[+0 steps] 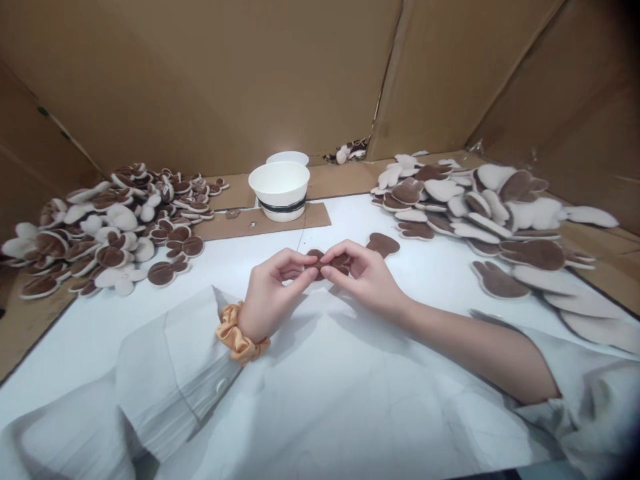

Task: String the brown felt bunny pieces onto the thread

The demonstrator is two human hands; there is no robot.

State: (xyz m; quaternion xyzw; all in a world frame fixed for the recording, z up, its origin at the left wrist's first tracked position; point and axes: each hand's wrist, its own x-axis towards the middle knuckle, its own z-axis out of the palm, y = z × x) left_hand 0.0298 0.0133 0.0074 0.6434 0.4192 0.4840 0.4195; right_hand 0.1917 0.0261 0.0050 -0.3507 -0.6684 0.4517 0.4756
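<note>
Both hands meet over the white table, pinching one small brown plush cutout [316, 265] between them. My left hand [280, 283] grips its left side with thumb and forefinger; an orange scrunchie circles that wrist. On the other side, my right hand [367, 280] is closed on the same piece, thumb and forefinger on its edge, hiding part of it. Just beyond the right hand lies a flat brown fabric cutout [383, 245], apart from the fingers.
A heap of small brown-and-cream bunny-shaped pieces [117, 227] lies at left. Larger flat brown and cream cutouts [480, 207] are piled at right. White bowls [279, 183], the front one banded in black, stand on a cardboard strip [315, 217]. Cardboard walls [200, 80] enclose the table [350, 413].
</note>
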